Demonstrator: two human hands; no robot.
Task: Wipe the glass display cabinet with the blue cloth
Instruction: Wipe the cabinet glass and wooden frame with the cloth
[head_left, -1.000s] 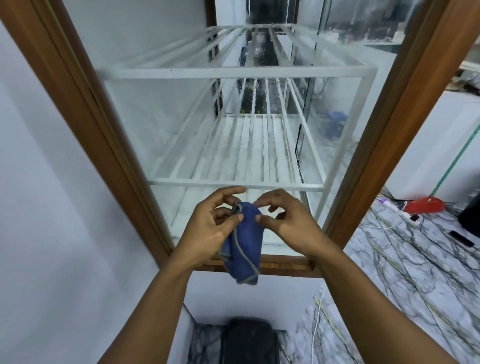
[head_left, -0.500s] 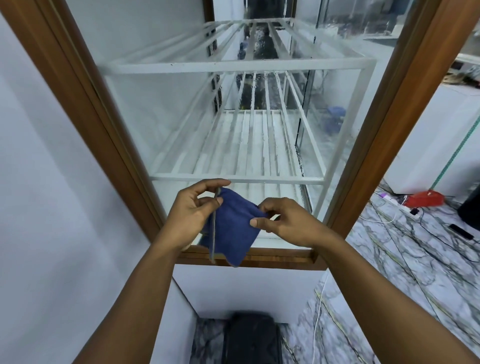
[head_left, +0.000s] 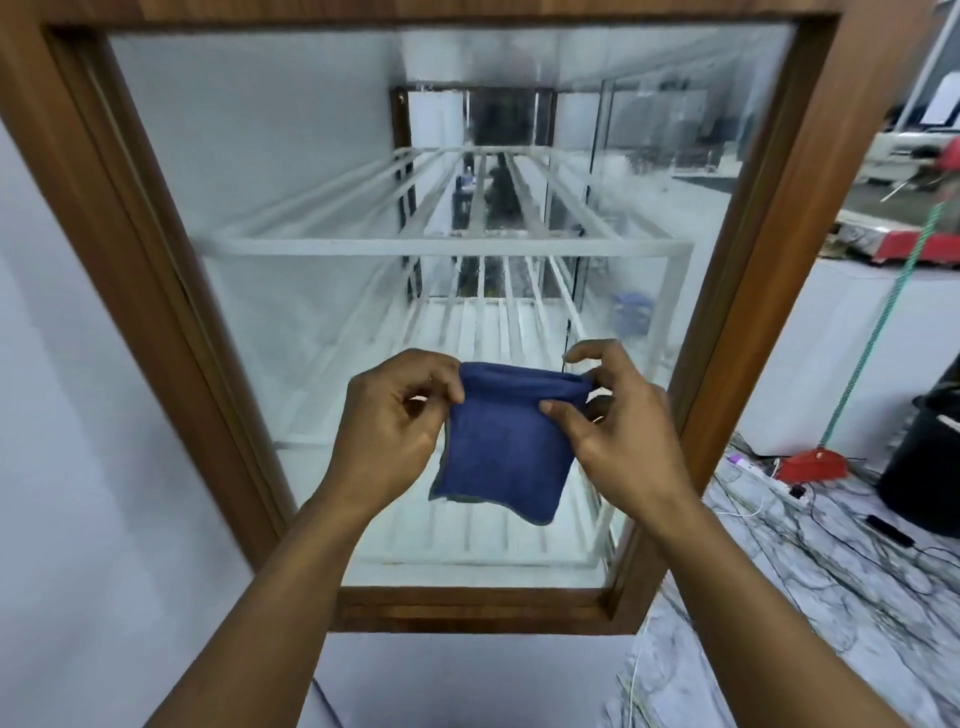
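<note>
The glass display cabinet (head_left: 171, 249) fills the view, with a brown wooden frame around its front pane and white slatted shelves inside. A blue cloth (head_left: 506, 441) hangs folded in front of the lower part of the pane. My left hand (head_left: 392, 421) pinches its top left corner. My right hand (head_left: 618, 431) pinches its top right corner between thumb and fingers. The cloth is stretched flat between both hands and does not touch the glass.
A white wall (head_left: 67, 415) runs along the left of the cabinet. On the marble floor to the right lie a power strip (head_left: 763, 475), cables, a red object (head_left: 813, 465) with a green rope, and a dark bin (head_left: 924, 457).
My hands moved apart and upward, spreading the bunched cloth into a flat folded square. The view tilted up, showing the cabinet's top frame.
</note>
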